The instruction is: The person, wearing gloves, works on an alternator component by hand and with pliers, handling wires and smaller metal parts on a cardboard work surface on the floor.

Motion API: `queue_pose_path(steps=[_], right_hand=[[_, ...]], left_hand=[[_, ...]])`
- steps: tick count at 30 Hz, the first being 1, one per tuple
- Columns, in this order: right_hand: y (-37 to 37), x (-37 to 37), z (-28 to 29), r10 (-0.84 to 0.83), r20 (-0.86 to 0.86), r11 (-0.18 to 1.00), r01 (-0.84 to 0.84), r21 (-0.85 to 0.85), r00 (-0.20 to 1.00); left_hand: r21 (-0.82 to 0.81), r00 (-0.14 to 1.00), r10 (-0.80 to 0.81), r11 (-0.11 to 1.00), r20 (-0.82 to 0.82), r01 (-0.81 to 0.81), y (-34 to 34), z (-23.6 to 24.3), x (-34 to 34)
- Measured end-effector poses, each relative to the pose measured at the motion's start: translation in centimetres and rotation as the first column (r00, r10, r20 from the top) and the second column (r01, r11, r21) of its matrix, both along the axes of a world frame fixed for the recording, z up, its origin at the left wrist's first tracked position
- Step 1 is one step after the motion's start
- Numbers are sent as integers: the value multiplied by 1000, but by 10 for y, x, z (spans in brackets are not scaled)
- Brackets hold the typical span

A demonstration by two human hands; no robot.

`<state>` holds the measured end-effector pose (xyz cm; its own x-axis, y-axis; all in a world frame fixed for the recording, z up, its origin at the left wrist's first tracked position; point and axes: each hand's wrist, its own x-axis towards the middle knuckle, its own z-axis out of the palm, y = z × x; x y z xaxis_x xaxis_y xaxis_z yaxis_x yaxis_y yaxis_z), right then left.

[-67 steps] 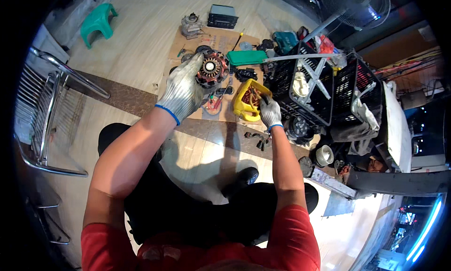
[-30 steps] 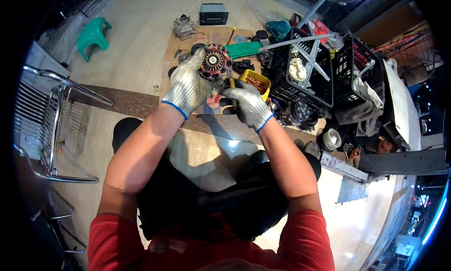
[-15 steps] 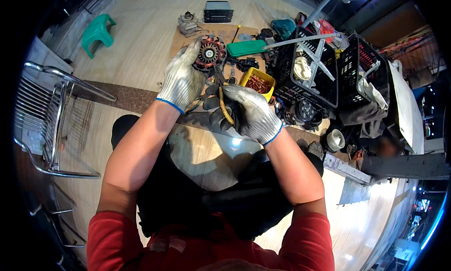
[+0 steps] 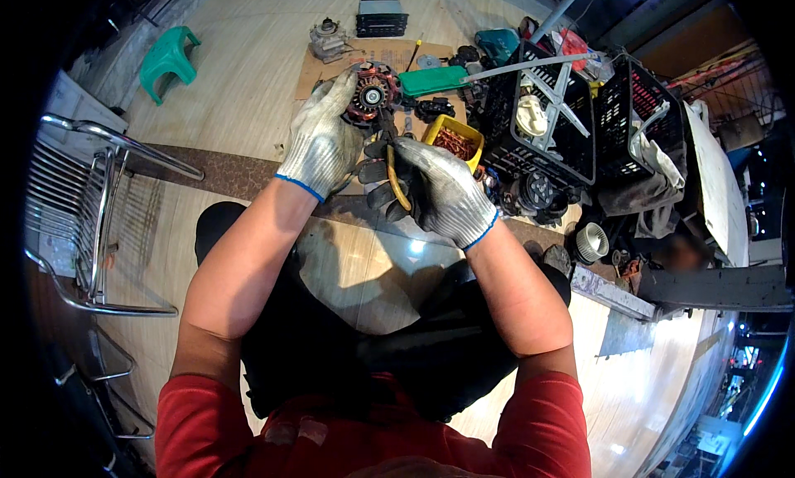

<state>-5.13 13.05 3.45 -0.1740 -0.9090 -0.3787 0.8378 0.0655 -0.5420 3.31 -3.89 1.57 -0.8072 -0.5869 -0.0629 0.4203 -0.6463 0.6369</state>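
The gloved left hand [image 4: 321, 142] is gripping a round metal motor part with copper windings [image 4: 371, 91] – fingers curled over its rim – above the brown cardboard sheet [image 4: 331, 68] on the floor. The gloved right hand [image 4: 443, 192] is clenching yellow-handled pliers [image 4: 396, 180], jaws reaching toward the part.

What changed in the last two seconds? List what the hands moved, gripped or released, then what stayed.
The right hand left the yellow tray, came in towards the left hand and now grips yellow-handled pliers, their tip at the round motor part. The left hand kept hold of that part. The black crates and green stool stayed put.
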Motion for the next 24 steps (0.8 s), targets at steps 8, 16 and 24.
queue_pose_path(steps=[8,16,24], right_hand=[[0,3,-2,-2,14,1000,2,29,1000],[0,13,-11,-113,-505,993,86,-76,856],[-2,14,1,-92,-124,989,105,103,988]], left_hand=[[-70,994,101,993,34,-99,7,3,0],[-272,991,131,955,39,-116,19,12,5],[-230,985,124,969,120,-94,20,11,0]])
